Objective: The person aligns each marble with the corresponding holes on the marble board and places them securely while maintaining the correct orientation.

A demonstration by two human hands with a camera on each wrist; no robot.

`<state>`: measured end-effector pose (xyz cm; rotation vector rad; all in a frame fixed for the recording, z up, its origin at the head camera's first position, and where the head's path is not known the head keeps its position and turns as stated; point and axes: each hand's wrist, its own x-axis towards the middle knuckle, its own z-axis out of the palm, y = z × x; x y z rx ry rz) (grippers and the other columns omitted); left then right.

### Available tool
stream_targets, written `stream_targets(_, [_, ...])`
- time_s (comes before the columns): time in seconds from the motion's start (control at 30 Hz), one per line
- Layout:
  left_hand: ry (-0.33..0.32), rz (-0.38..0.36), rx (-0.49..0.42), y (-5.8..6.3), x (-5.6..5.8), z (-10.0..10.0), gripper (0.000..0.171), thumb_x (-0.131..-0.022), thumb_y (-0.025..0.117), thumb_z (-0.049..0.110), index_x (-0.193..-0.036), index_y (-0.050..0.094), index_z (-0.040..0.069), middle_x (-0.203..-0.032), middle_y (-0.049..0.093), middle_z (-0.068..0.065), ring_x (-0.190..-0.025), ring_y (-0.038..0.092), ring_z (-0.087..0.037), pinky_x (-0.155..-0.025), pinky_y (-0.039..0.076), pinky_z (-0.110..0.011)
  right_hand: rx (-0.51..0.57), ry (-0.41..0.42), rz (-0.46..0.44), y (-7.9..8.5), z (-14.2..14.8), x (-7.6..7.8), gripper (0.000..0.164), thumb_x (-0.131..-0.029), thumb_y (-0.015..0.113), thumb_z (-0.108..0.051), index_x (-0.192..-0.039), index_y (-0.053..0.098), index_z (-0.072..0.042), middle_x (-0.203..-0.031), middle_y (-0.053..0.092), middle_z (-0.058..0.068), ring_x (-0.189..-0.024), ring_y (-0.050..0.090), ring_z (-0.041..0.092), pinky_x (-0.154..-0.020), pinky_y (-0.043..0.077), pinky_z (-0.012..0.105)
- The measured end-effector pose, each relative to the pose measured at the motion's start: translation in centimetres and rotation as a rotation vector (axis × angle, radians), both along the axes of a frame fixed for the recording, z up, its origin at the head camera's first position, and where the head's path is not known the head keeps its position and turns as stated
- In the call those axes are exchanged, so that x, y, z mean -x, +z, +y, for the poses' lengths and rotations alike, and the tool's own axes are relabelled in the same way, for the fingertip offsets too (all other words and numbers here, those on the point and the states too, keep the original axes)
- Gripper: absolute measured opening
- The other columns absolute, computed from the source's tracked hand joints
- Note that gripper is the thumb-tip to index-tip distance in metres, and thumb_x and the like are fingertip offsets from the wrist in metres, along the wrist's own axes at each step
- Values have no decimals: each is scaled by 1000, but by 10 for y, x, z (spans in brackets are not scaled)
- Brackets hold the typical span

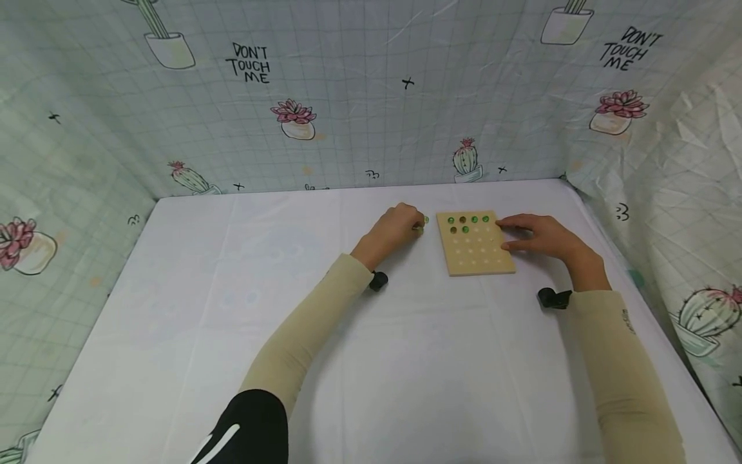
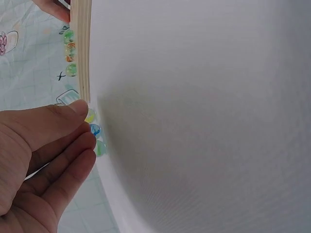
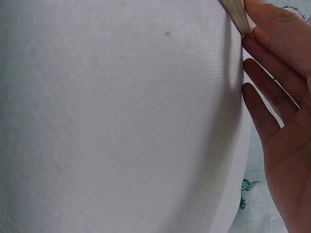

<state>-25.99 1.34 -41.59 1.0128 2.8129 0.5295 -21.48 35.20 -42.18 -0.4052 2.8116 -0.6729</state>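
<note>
A light wooden board (image 1: 478, 261) with rows of round hollows lies toward the back right of the table. Several green and brown marbles (image 1: 474, 220) fill its far row and begin the second. Left of the board, my left hand (image 1: 395, 227) is low over the cloth, thumb and index finger pinching a yellow marble (image 2: 91, 115). A blue marble (image 2: 95, 130) and a green marble (image 2: 100, 148) sit right by its fingertips in the left wrist view. My right hand (image 1: 542, 237) touches the board's right edge with thumb and forefinger; its other fingers extend loosely.
White cloth covers the table (image 1: 261, 277). Behind and at both sides hangs a curtain (image 1: 348, 96) printed with potted plants and lettering. Black wrist-camera mounts (image 1: 553, 298) stick out at both cuffs.
</note>
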Motion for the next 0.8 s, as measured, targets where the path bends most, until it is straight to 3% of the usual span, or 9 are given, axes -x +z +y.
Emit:
stream_targets(0.4, [-11,8,-9,5,-2,0,20,-97,71,11,-116,77,8,-120,73,-6,-111,69,-19,-93,56,-28,-48,11,-24,4,-3,1,69,-89,80,-37,-143,56,-2,-149,50,25,-142,39,45,-117,29,63])
stream_targets(0.8, [-10,11,-3,7,-4,-2,21,-97,71,14,-117,77,9,-120,73,-5,-109,69,-16,-92,56,-26,-130,35,-45,11,-3,1,70,-90,77,-45,-146,56,-11,-150,49,23,-141,38,49,-114,30,67])
